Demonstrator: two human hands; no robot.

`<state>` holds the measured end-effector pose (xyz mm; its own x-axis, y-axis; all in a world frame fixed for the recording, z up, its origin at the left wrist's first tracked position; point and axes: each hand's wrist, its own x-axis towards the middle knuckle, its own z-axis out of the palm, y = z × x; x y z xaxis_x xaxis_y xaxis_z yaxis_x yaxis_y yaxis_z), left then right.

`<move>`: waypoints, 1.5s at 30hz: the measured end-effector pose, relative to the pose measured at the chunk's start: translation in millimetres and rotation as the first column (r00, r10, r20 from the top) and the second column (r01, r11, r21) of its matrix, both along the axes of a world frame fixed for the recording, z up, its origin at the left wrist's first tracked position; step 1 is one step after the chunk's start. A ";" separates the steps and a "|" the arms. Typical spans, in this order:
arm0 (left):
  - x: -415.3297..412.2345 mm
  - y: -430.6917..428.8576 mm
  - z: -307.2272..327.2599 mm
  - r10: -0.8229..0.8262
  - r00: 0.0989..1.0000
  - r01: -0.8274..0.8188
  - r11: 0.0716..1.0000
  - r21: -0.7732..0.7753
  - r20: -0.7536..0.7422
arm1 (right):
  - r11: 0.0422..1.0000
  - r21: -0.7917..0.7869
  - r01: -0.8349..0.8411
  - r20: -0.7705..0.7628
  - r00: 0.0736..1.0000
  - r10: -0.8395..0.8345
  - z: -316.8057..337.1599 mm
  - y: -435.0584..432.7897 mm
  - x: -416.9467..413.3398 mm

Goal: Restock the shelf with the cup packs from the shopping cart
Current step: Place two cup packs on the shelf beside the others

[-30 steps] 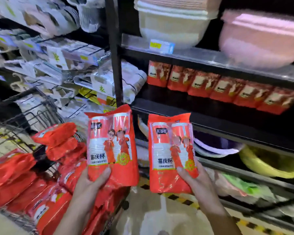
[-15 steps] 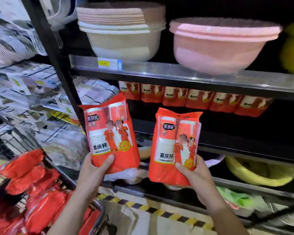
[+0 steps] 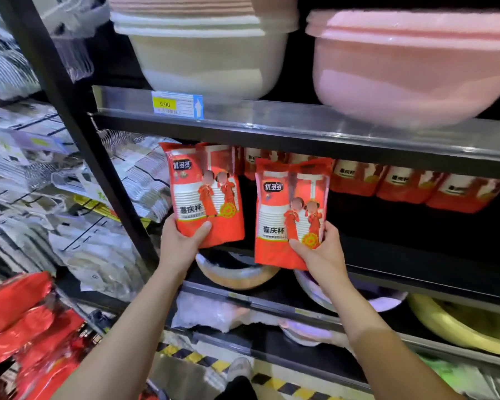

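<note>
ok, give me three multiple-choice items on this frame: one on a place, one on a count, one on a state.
1. Where is the yellow price tag?
A) on the shelf rail below the cream basin
B) on the floor
C) stuck on a pack

2. How many cup packs are being held?
A) one
B) two
C) four

3. What is the left hand doing?
A) hanging empty
B) gripping a pack's lower end
C) lying flat and open

Answers:
1 A: the tag sits on the rail directly under the cream basin.
2 B: the left pack is in the left hand and the right pack is in the right hand.
3 B: its thumb curls over the pack's front.
</note>
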<state>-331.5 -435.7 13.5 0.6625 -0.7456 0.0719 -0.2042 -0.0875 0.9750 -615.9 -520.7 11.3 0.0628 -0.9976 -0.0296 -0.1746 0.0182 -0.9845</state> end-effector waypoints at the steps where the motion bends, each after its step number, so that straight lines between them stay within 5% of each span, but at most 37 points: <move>1: 8.1 -13.8 -6.7 -0.003 1.000 0.003 1.000 -0.004 0.019 | 1.000 -0.010 0.009 0.003 1.000 -0.009 -2.9 -10.7 7.4; 11: 56.3 -103.5 -48.1 -0.014 0.957 0.001 0.999 0.044 0.289 | 0.987 -0.146 0.065 -0.162 0.983 -0.088 -46.7 -103.3 62.6; 17: 69.3 -140.2 -59.0 -0.022 0.963 -0.030 0.982 0.185 0.268 | 0.973 -0.218 0.080 -0.226 0.965 -0.130 -56.5 -137.2 87.6; 21: 83.2 -168.0 -56.4 -0.028 0.975 -0.003 0.990 0.140 0.221 | 0.981 -0.187 0.055 -0.247 0.964 -0.101 -57.2 -164.3 98.9; 26: 89.5 -194.1 -57.1 0.093 0.910 -0.156 0.980 0.126 0.403 | 0.970 -0.224 0.090 -0.289 0.945 -0.154 -59.7 -185.6 119.7; 34: 95.9 -228.2 -58.9 0.198 0.895 -0.254 0.963 0.089 0.401 | 0.958 -0.268 0.105 -0.303 0.934 -0.187 -62.6 -209.2 140.7; 45: 99.4 -248.1 -59.1 0.131 0.927 -0.146 0.989 0.016 0.351 | 0.952 -0.291 0.093 -0.333 0.923 -0.192 -57.0 -223.9 156.8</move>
